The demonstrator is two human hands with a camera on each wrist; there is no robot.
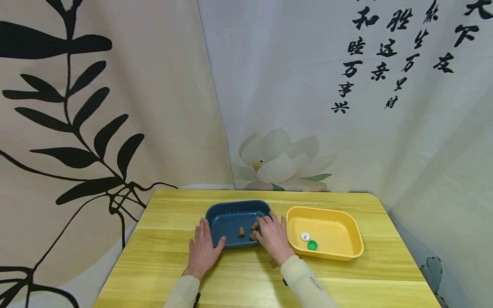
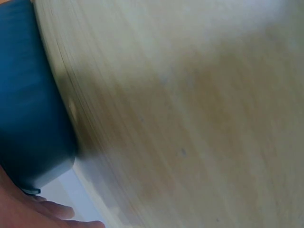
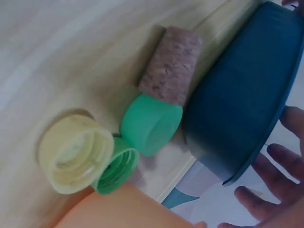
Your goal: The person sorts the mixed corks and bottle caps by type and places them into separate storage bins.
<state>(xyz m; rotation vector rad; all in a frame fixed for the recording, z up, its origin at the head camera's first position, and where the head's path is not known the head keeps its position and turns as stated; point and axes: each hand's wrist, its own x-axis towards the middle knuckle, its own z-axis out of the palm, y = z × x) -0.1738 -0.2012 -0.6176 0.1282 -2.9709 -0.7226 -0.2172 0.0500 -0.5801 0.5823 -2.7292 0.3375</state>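
A blue tray [image 1: 225, 217] stands on the table with several corks [image 1: 242, 232] in it. My left hand [image 1: 203, 256] rests at its near-left corner, fingers straight along the side. Across from it, my right hand [image 1: 274, 238] lies over the tray's right edge with loosely bent fingers, the thumb side close to two of the corks. In the right wrist view, fingertips [image 3: 266, 175] are right at the blue rim, and nothing shows gripped between them.
To the right sits a yellow tray [image 1: 339, 233] holding a white cap [image 1: 305, 236] and a green cap [image 1: 312, 245]. Under my right wrist, a cork [image 3: 172, 66], two green caps [image 3: 152, 123] and a cream cap [image 3: 75, 154] lie on the table. A printed cloth [image 1: 292, 85] hangs behind.
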